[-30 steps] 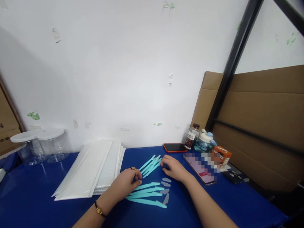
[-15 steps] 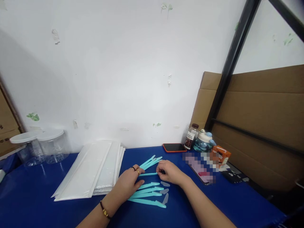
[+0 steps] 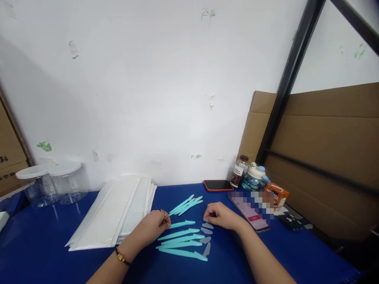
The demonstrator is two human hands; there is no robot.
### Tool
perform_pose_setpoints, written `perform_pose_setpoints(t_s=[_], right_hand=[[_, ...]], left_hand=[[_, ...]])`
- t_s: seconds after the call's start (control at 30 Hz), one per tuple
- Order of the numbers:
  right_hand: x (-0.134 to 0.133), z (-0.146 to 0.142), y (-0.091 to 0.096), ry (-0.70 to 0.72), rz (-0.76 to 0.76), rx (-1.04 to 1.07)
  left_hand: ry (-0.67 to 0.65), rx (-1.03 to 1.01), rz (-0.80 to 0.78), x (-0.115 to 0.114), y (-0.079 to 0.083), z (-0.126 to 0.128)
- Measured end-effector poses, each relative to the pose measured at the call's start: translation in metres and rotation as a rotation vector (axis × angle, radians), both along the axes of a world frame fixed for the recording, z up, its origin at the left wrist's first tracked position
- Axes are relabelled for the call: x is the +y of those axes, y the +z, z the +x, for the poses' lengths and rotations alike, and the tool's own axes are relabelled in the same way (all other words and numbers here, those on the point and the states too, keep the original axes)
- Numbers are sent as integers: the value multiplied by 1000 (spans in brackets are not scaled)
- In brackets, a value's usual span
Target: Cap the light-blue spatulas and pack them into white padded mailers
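Note:
On the blue table several teal plastic sticks [image 3: 180,238] lie side by side in a row, each with a small clear cap [image 3: 206,229] near its right end. A loose bunch of teal sticks [image 3: 186,205] lies just behind the row. My left hand [image 3: 154,227] rests with curled fingers at the left end of the topmost stick [image 3: 182,224] in the row. My right hand [image 3: 220,215] is curled, its fingertips pinched over a clear cap [image 3: 208,225] at that stick's right end.
A stack of white pouches [image 3: 115,213] lies left of the sticks. Two clear lidded jars [image 3: 51,183] stand at the far left. An orange-edged phone [image 3: 218,185], a small bottle [image 3: 239,170], a blue water jug [image 3: 254,176], another phone [image 3: 250,211] and an orange box [image 3: 276,194] crowd the right. Cardboard [image 3: 322,138] lines the right side.
Both hands took one teal stick from the loose bunch, carried it toward me and laid it as the top of the row. A clear cap now lies at its right end.

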State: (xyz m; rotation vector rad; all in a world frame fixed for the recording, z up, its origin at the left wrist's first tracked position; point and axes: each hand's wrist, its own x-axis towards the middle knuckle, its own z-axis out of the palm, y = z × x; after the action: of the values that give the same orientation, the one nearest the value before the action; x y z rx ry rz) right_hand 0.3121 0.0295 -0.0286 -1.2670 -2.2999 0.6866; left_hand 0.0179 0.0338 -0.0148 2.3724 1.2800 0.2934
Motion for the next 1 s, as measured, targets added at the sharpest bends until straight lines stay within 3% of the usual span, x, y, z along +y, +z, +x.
perform_pose_setpoints(t_s=[0.1,0.27,0.47,0.6,0.8,1.0], right_hand=[[5,7,-2,-59,39,6],[27,-7,-9,-163,295,-102],[38,-17,-15,-148,351,-295],[33,-14,-10,-151,390,-273],[13,-26,2,-40,279,3],[2,-27,6,15,101,75]], left_hand=[[-20,-36,-72,1,-4,-4],[-19,-53,-31,-2,-4,2],[-20,-41,-11,-2,0,3],[49,-131,132,0,-4,6],[51,-74,402,-2,-1,16],[-15,80,297,-1,7,17]])
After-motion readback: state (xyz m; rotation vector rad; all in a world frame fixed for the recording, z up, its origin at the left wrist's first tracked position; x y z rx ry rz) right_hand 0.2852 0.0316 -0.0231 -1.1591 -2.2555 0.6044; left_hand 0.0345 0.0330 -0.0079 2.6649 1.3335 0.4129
